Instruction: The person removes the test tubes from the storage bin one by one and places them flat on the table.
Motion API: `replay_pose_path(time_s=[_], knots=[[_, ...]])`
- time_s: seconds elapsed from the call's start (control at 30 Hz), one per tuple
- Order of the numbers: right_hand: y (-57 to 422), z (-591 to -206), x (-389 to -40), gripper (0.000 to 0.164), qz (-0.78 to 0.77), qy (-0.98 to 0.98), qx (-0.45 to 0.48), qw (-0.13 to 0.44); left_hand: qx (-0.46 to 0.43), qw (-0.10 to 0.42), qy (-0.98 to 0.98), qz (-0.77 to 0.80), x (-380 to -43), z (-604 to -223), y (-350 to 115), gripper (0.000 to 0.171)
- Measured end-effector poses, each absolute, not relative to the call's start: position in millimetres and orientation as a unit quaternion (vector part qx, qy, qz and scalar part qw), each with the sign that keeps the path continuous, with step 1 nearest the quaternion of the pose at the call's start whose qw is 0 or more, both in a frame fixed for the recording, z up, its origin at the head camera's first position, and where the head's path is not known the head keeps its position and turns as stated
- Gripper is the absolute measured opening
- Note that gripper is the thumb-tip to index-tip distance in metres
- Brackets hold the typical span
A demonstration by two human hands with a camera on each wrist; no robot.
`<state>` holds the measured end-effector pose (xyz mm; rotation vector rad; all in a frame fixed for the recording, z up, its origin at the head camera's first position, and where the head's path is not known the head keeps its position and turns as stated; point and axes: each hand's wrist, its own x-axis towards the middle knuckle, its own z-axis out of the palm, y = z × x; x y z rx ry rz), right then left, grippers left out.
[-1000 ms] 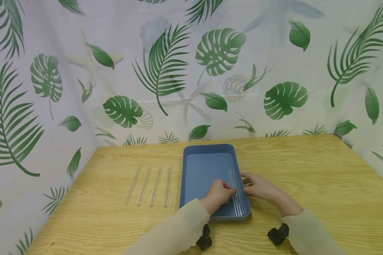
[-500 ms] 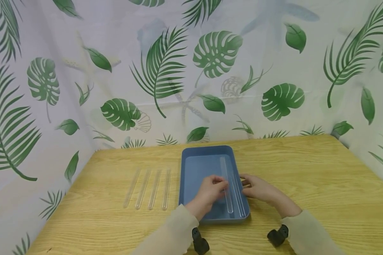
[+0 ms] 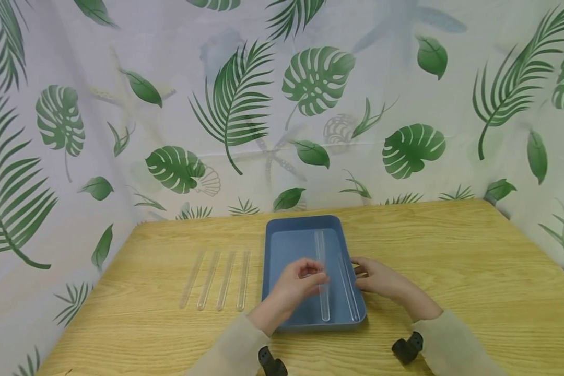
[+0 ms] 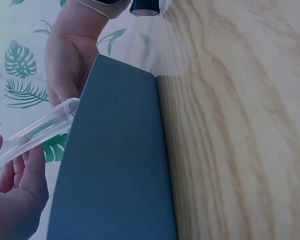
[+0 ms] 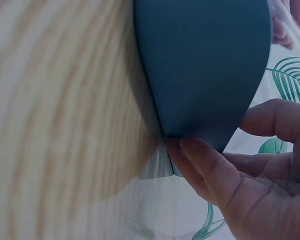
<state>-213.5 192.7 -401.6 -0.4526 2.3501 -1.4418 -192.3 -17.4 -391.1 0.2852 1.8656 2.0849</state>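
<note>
My left hand (image 3: 291, 287) pinches a clear glass test tube (image 3: 325, 308) between thumb and fingers above the blue tray (image 3: 289, 243). In the left wrist view that tube (image 4: 45, 125) slants across the fingers, one end overlapping the tray's edge. A second test tube (image 3: 350, 292) lies lengthwise in the tray, along its right wall. At the tray's right side, my right hand (image 3: 383, 279) touches the outer wall with loosely bent fingers. From the right wrist, its fingertips (image 5: 200, 150) show low against the tray wall (image 5: 205, 70).
Several more clear test tubes (image 3: 222, 282) lie side by side on the wooden table (image 3: 451, 250), left of the tray. A white cloth with green leaves (image 3: 319, 78) hangs behind and beside the table. Each wrist wears a small black camera (image 3: 408, 348).
My left hand has drawn the pinched test tube leftward, away from the one by the tray's right wall. The right hand stays at the tray's side.
</note>
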Motion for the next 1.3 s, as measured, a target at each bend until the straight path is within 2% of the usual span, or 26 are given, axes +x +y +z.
replay_pose_path(time_s=[0.23,0.73,1.07,1.3], knots=[[191.6,-401.0,-213.2,0.06,-0.509,0.831,-0.147,0.171,0.105,0.161,0.651,0.735,-189.3,-392.7,-26.0,0.03],[191.9,-399.9,-212.2,0.058,-0.49,0.843,-0.153,0.158,0.102,0.108,0.675,0.723,-183.4,-391.1,-53.1,0.027],[191.8,-400.5,-212.2,0.059,-0.481,0.849,-0.149,0.156,0.087,0.083,0.714,0.69,-180.3,-386.1,-86.5,0.032],[192.6,-400.7,-212.7,0.058,-0.476,0.852,-0.154,0.153,0.055,0.043,0.732,0.678,-178.5,-382.9,-114.4,0.026]])
